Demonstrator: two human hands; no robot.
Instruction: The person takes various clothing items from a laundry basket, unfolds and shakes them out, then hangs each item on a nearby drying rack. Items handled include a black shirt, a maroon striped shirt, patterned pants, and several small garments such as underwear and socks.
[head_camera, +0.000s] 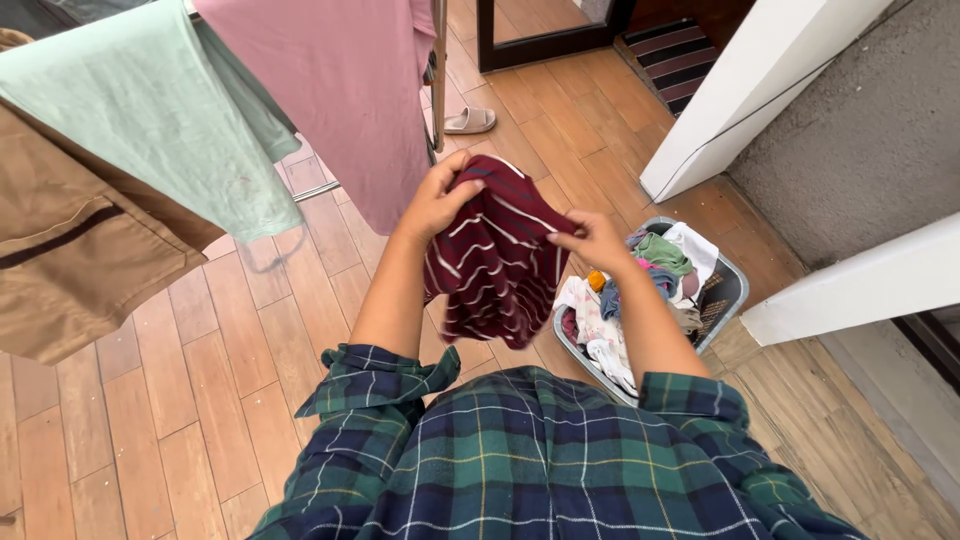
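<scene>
Hanging at far left, we see a brown garment (70, 240), then a pale green cloth (160, 120) and a pink sheet (350, 90) on the drying rack (438, 70). Our left hand (437, 200) grips the top edge of a maroon striped shirt (495, 260), fingers curled over the fabric. Our right hand (592, 240) pinches the shirt's other side. The shirt dangles between both hands, above the wooden floor (200, 380). Further right, a grey laundry basket (728, 290) holds mixed clothes.

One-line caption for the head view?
Both hands, left hand and right hand, hold a maroon striped garment above a laundry basket.
</scene>
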